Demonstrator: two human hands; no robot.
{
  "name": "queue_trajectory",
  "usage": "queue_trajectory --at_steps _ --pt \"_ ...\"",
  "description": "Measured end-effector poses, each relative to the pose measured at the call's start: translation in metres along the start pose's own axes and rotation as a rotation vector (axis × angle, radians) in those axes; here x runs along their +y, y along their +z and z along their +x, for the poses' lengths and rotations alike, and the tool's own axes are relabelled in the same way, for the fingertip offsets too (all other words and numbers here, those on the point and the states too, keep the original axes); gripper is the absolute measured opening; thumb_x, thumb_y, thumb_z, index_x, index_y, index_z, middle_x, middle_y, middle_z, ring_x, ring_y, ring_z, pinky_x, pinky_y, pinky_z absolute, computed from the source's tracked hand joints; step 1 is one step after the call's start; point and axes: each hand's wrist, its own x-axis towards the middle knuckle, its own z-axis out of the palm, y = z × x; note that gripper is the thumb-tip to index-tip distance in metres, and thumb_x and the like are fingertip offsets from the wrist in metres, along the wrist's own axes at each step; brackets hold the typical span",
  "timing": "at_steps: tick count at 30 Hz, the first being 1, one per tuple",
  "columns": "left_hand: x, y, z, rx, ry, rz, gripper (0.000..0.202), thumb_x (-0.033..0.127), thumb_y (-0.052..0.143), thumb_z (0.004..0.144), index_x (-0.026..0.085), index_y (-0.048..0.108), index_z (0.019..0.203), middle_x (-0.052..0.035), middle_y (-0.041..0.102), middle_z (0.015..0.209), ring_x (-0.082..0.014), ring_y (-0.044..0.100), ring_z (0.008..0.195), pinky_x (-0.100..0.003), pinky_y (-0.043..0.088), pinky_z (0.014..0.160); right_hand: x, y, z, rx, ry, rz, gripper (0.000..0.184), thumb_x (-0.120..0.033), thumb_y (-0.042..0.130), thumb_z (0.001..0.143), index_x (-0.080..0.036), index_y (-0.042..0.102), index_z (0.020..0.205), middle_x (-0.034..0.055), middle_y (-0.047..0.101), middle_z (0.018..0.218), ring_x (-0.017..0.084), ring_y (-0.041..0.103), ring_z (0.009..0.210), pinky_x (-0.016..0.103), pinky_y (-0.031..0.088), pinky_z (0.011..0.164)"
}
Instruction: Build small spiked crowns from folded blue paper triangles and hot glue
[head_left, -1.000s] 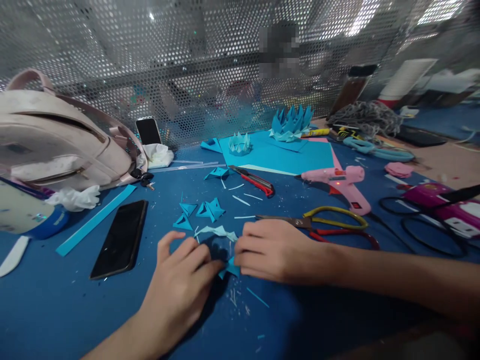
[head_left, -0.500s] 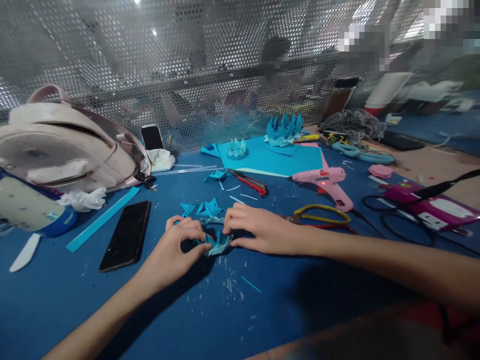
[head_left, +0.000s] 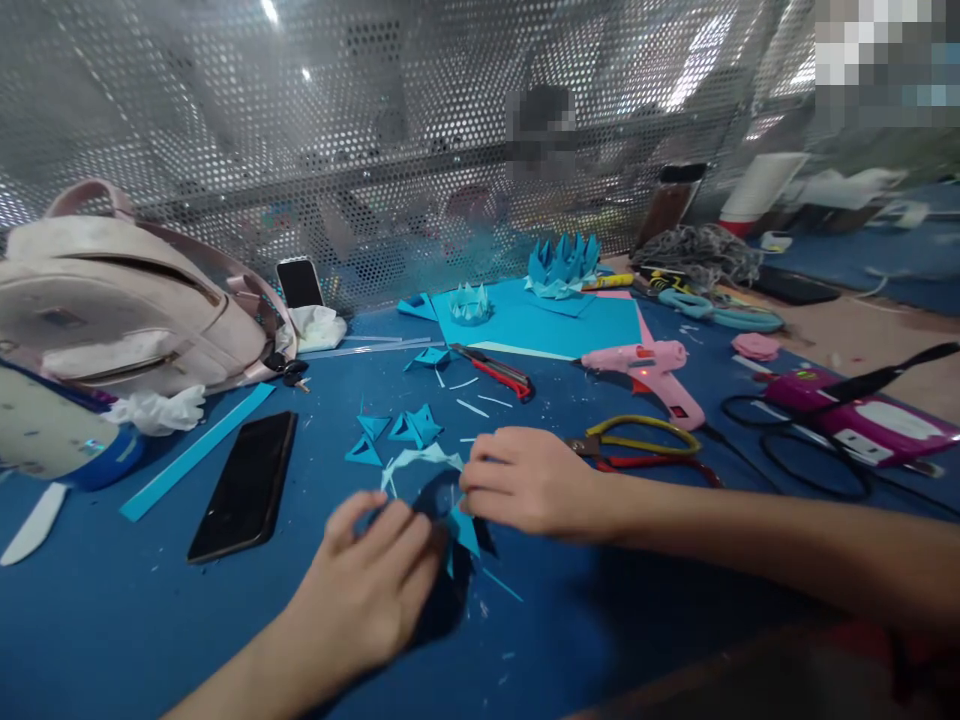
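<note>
A pale blue folded-paper ring (head_left: 424,456) with pointed edges lies on the blue table between my hands. Darker blue folded points (head_left: 465,532) show at its near right side. My left hand (head_left: 382,575) is closed at the ring's near left part, its fingertips partly hidden behind the knuckles. On the ring's right side my right hand (head_left: 525,485) pinches it with curled fingers. Just beyond the ring are several small blue folded-paper pieces (head_left: 416,425). A red utility knife (head_left: 495,372) rests farther back.
A pink glue gun (head_left: 645,365) and yellow-and-red-handled scissors (head_left: 645,440) lie right of centre. Paper crowns (head_left: 562,268) stand on blue sheets at the back. At left are a phone (head_left: 244,485), a blue paper strip (head_left: 199,450), a tumbler (head_left: 60,425) and a backpack (head_left: 120,300).
My left hand has moved nearer and to the right, now turned with its back showing. The ring has opened to view, its darker points turned toward the near side. My right hand shifted slightly right.
</note>
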Motion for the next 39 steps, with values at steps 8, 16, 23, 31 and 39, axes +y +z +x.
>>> queue_trajectory --at_steps 8,16,23,31,39 --pt "0.035 0.002 -0.007 0.047 0.094 0.090 0.038 0.009 0.040 0.093 0.015 0.075 0.079 -0.0070 0.072 0.087 -0.0183 0.059 0.091 -0.034 0.024 0.112 -0.020 -0.007 -0.001 -0.075 -0.079 -0.102 0.033 -0.010 0.044 0.097 -0.017 0.060 0.068 0.0034 0.059 0.075 0.017 0.043 0.071 0.033 0.024 0.057" --pt "0.042 0.007 -0.016 -0.072 0.106 0.168 0.025 0.019 0.051 0.090 0.014 0.074 0.097 -0.0083 0.072 0.099 -0.0194 0.059 0.103 -0.033 0.026 0.112 -0.040 -0.008 -0.009 -0.204 0.068 -0.026 0.029 -0.010 0.040 0.097 -0.017 0.065 0.083 0.0036 0.061 0.083 0.017 0.045 0.070 0.034 0.030 0.063" --pt "0.043 0.009 -0.028 -0.110 0.063 0.140 0.027 0.020 0.052 0.088 0.018 0.073 0.105 -0.0066 0.073 0.101 -0.0207 0.062 0.100 -0.036 0.031 0.112 -0.048 -0.005 -0.009 -0.143 0.224 -0.039 0.023 -0.011 0.044 0.096 -0.017 0.065 0.090 0.0020 0.061 0.069 0.017 0.051 0.064 0.033 0.029 0.056" --pt "0.042 0.005 -0.015 -0.086 0.088 0.155 0.027 0.014 0.049 0.089 0.015 0.074 0.096 -0.0054 0.073 0.096 -0.0172 0.059 0.097 -0.031 0.025 0.114 -0.069 -0.002 -0.025 -0.204 0.321 -0.120 0.037 -0.008 0.049 0.086 -0.012 0.058 0.122 -0.0042 0.058 0.055 0.015 0.048 0.045 0.034 0.026 0.052" --pt "0.041 0.004 -0.016 -0.078 0.094 0.124 0.028 0.014 0.047 0.090 0.013 0.074 0.094 -0.0069 0.073 0.099 -0.0180 0.059 0.100 -0.034 0.023 0.115 -0.071 0.003 -0.029 -0.328 0.306 -0.056 0.052 -0.015 0.060 0.081 -0.007 0.051 0.132 -0.0024 0.061 0.056 0.015 0.049 0.045 0.034 0.017 0.048"
